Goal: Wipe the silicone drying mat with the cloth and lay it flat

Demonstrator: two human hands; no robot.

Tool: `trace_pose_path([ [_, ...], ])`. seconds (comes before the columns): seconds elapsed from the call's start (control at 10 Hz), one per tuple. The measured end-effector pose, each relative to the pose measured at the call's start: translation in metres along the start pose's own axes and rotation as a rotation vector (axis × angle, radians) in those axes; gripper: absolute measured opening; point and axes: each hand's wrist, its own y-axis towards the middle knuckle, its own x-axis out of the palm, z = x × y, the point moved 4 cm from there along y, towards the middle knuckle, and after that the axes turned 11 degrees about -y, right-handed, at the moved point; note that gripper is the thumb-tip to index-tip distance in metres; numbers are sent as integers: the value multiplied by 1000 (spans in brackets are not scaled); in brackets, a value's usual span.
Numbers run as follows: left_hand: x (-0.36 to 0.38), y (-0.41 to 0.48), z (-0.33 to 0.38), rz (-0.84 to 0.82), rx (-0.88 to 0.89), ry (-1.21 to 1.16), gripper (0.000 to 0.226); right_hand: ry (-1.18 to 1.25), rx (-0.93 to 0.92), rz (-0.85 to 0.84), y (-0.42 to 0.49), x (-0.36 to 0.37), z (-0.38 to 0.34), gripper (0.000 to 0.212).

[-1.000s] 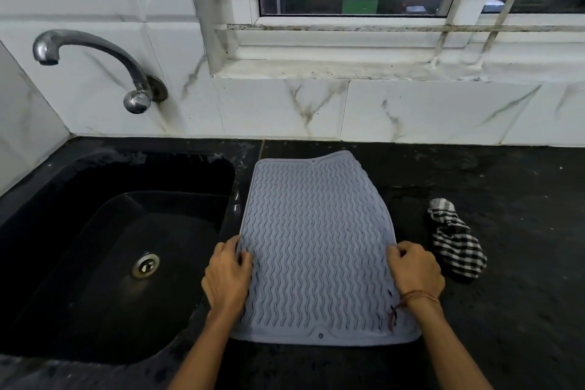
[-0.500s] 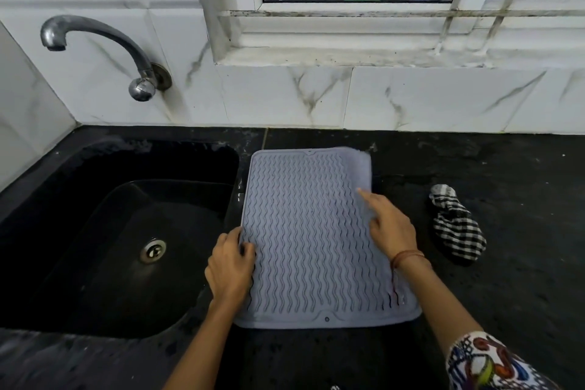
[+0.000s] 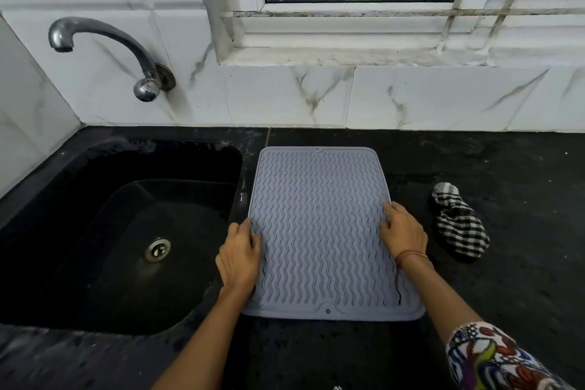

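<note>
The grey silicone drying mat (image 3: 319, 231) with wavy ribs lies flat on the black counter, just right of the sink. My left hand (image 3: 239, 258) grips the mat's left edge, thumb on top. At the right edge my right hand (image 3: 403, 233) rests palm down, its fingertips pressing on the ribs and holding nothing. The black-and-white checked cloth (image 3: 459, 226) lies bunched on the counter to the right of the mat, a short gap from my right hand.
A black sink (image 3: 104, 231) with a metal drain (image 3: 157, 249) sits directly left of the mat. A metal tap (image 3: 104, 41) juts from the white tiled wall above it. The black counter (image 3: 522, 263) runs on to the right behind the cloth.
The mat's far end, curled up a second ago, now lies flat. My right hand reached to the far right corner and has come back to the right edge. The left hand stayed.
</note>
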Motion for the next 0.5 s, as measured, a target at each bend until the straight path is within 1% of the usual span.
trace_pose_path([
  [0.1,-1,0,1,5,3,-2,35,-84,25,38,-1,-1,-1,43],
  [0.2,-1,-3,1,12,14,4,35,-94,59,60,-2,-1,-5,38],
  [0.3,1,-4,0,8,3,18,34,-85,10,95,0,-2,-9,36],
  [0.4,2,-1,-2,12,-25,118,31,-112,39,71,3,-3,-4,36],
  [0.5,9,3,10,78,48,153,30,-162,17,111,-3,-4,-19,43],
])
